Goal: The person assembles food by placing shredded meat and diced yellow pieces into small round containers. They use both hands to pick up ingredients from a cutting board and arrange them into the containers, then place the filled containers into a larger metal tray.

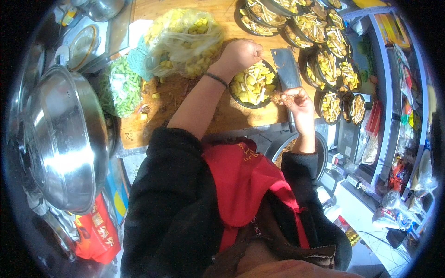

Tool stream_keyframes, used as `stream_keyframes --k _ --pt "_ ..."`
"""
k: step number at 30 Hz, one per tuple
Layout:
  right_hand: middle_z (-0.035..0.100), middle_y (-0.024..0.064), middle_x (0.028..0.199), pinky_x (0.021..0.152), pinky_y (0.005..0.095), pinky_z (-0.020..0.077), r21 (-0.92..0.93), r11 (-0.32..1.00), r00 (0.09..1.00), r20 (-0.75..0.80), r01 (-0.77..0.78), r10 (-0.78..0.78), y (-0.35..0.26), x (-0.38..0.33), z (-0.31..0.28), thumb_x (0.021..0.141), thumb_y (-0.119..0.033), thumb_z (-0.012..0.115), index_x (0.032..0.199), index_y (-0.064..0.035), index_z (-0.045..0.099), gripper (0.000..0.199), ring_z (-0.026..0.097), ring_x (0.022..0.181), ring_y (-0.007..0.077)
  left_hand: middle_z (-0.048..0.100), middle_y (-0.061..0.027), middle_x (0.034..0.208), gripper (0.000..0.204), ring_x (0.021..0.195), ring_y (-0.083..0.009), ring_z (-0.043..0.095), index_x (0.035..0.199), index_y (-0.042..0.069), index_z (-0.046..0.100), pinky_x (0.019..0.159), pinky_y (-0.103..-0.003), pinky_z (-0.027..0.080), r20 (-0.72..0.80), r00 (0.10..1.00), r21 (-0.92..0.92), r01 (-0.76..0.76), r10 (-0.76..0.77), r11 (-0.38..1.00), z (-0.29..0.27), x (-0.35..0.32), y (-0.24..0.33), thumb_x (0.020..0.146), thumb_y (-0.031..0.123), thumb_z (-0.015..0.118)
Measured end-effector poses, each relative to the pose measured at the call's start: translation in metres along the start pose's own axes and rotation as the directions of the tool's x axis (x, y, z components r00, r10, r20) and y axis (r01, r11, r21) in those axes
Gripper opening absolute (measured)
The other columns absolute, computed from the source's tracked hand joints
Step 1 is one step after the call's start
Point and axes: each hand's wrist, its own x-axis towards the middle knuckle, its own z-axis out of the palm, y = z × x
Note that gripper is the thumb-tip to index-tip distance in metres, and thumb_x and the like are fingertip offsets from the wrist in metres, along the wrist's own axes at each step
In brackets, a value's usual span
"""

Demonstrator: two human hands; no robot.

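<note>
A black bowl [250,106] filled with yellow chunks and pale strips [252,83] stands on the wooden board [185,113] between my hands. My left hand [243,53] is closed in a fist over the bowl's far left edge; whatever it may hold is hidden. At the right rim, my right hand [297,101] pinches a small brown piece of food [277,98], perhaps meat. A cleaver [286,67] lies just right of the bowl, its handle toward me and partly behind my right hand. Under my right forearm is a large round pan [323,155] with brown food in it.
Several filled black bowls [330,67] crowd the far right, some stacked. A clear bag of yellow chunks [185,41] lies at the far left beside a bag of green pieces [121,88]. A big shiny metal lid [67,143] stands at left. Shelves [394,92] line the right.
</note>
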Motion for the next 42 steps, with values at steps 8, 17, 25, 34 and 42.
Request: stream_keyframes --k 8,17,25,34,42 --pt "0.062 0.0034 0.083 0.073 0.0220 0.0480 -0.007 1.000 1.000 -0.010 -0.003 0.003 0.006 0.003 -0.001 0.083 0.001 0.063 0.091 -0.0015 0.056 0.011 0.058 0.075 0.0087 0.059 -0.0084 0.073 0.012 0.075 -0.0285 0.058 0.077 0.009 0.068 0.068 -0.037 0.048 -0.167 0.949 0.089 -0.254 0.266 0.963 0.013 -0.014 -0.007 0.075 0.017 0.060" --pt "0.062 0.0038 0.083 0.070 0.0224 0.0482 0.088 0.995 0.999 -0.029 0.041 -0.038 0.004 0.011 0.011 0.084 0.000 0.062 0.093 -0.0015 0.056 0.011 0.058 0.073 0.0096 0.065 -0.0116 0.088 0.020 0.083 -0.0269 0.061 0.090 0.006 0.068 0.076 -0.036 0.049 -0.319 0.948 -0.046 -0.011 -0.004 0.999 -0.011 -0.026 0.003 0.081 0.018 0.057" --pt "0.062 0.0036 0.078 0.064 0.0205 0.0476 0.192 0.978 0.997 -0.018 0.077 -0.075 0.003 0.033 0.042 0.082 0.002 0.064 0.090 -0.0012 0.057 0.011 0.058 0.070 0.0083 0.064 -0.0046 0.098 0.026 0.089 -0.0096 0.058 0.105 0.002 0.060 0.079 -0.026 0.047 0.229 0.964 -0.717 0.259 -0.132 0.648 -0.008 -0.064 0.030 0.082 0.013 0.066" --pt "0.062 0.0018 0.077 0.064 0.0193 0.0461 0.045 0.993 0.989 -0.110 0.108 -0.103 0.008 0.045 0.053 0.079 0.001 0.068 0.086 -0.0018 0.059 0.012 0.056 0.069 0.0063 0.058 0.0038 0.083 0.028 0.077 -0.0049 0.054 0.099 0.003 0.061 0.069 -0.020 0.045 0.232 0.946 -0.854 0.309 -0.226 0.418 -0.017 -0.061 0.017 0.074 0.005 0.072" --pt "0.062 0.0005 0.078 0.063 0.0187 0.0455 -0.032 0.998 0.976 -0.212 0.053 -0.059 0.016 0.060 0.056 0.080 0.001 0.066 0.089 -0.0019 0.059 0.012 0.055 0.069 0.0055 0.057 -0.0013 0.079 0.027 0.073 -0.0124 0.057 0.100 0.008 0.063 0.068 -0.026 0.047 -0.161 0.962 -0.415 0.135 -0.219 0.900 -0.008 -0.047 0.014 0.073 0.007 0.068"
